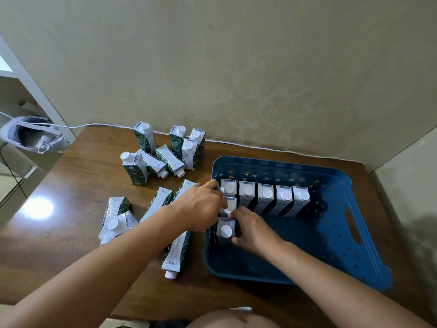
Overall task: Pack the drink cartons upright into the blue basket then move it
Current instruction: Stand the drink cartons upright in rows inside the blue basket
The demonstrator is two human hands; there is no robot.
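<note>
Two bare forearms are seen entering from the bottom of the frame, meeting at the left edge of the blue basket (331, 233) on the wooden worktop (71, 233). The right hand (253, 229) is curled around an upright drink carton (225, 230) at the basket's near left wall. The left hand (201, 207), with a yellow ring (210, 184) on one finger, is reached over the basket rim, and a second upright carton (230, 205) just behind the first is gripped by its fingers. Five more cartons (267, 197) are stood upright in a row along the basket's far side. Left of the basket, loose cartons (163, 152) are scattered on the worktop, some upright, some lying flat. A white headset (33, 134) is seen at the left edge, and a white cable (106, 125) is run along the wall.
</note>
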